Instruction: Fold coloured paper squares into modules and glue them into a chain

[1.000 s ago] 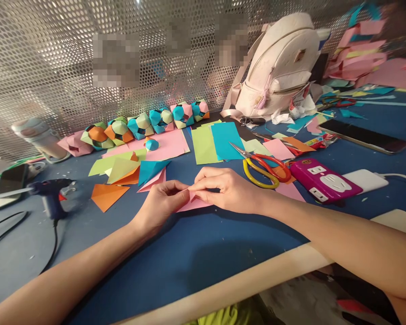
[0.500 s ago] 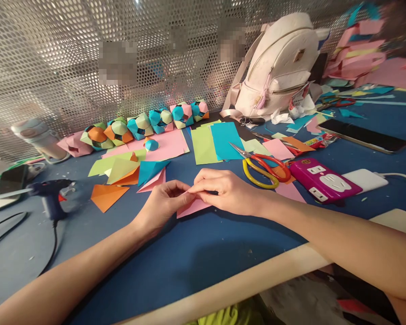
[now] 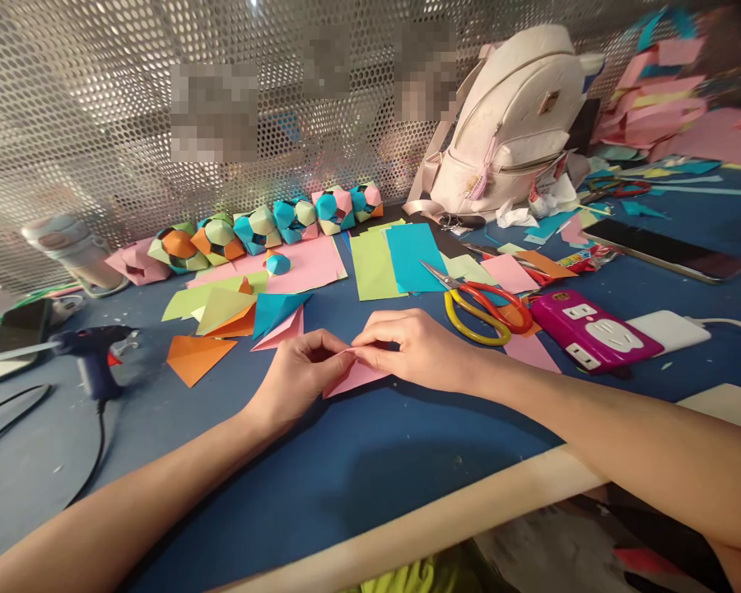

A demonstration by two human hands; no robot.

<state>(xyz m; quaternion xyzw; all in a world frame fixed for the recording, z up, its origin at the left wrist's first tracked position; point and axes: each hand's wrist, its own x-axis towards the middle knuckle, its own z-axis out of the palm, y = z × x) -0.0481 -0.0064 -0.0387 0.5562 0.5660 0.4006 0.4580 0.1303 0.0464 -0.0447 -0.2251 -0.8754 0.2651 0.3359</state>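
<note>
Left to right, on a dark blue tabletop (image 3: 370, 461): one dark smartphone (image 3: 20, 329) is laid flat. Behind it, a pale blue and white bottle (image 3: 67, 251) is stood upright. One dark blue glue gun (image 3: 99, 375), with black cord, is set nearer. Along the perforated metal screen (image 3: 129, 107), multicoloured folded-paper balls (image 3: 259, 226) are lined up in a row. One orange folded-paper piece (image 3: 198, 358) is laid in front; a blue folded-paper piece (image 3: 281, 311) is placed to its right.

Centre: one pink folded paper (image 3: 355, 379) is held low over the tabletop between both hands. By the left hand (image 3: 296, 375) it is pinched at its upper edge, the grip closed on it; by the right hand (image 3: 417, 350) the same edge is pinched, fingertips nearly meeting the left's.

Beyond the right hand, a blue rectangular paper sheet (image 3: 415, 257) is overlapped by scissors (image 3: 463, 287) with one yellow and one red handle. A cream backpack (image 3: 512, 123) is propped behind. Farther right, a purple and white power adapter (image 3: 593, 329) is plugged with a white charger (image 3: 676, 333); a black smartphone (image 3: 667, 247) is laid beyond.
</note>
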